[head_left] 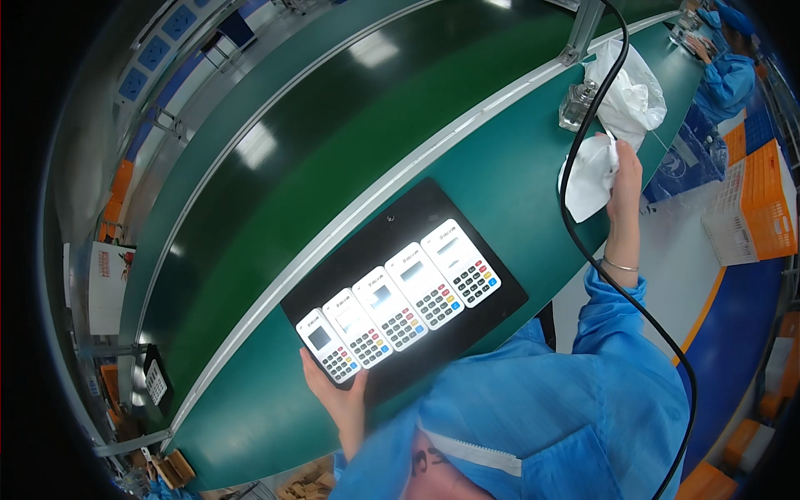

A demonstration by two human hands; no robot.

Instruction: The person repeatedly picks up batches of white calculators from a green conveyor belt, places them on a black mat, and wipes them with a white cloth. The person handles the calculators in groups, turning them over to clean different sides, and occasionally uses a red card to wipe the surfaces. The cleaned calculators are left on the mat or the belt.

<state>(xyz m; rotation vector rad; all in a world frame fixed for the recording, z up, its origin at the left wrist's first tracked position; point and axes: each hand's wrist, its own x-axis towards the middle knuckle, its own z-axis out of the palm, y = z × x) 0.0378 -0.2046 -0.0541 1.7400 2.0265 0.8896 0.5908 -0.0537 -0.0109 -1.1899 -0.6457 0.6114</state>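
Several white payment terminals (386, 307) lie side by side in a slanting row on a flat black board (429, 200). Each has a small screen and a keypad with coloured keys. My left hand (340, 398) closes around the lower end of the leftmost terminal (327, 343), thumb on one side and fingers on the other. Off to the right, my right hand (627, 182) grips a white cloth (588, 179) that hangs over the green bench. Part of that hand's fingers is hidden by the cloth.
Beyond the right hand stand a clear glass bottle (577, 106) and a crumpled white bag (633, 96). A black cable (633, 302) loops down across the right side. A green conveyor belt (333, 142) runs behind the bench's metal rail. Another person (725, 79) works at the far right, near orange crates (765, 200).
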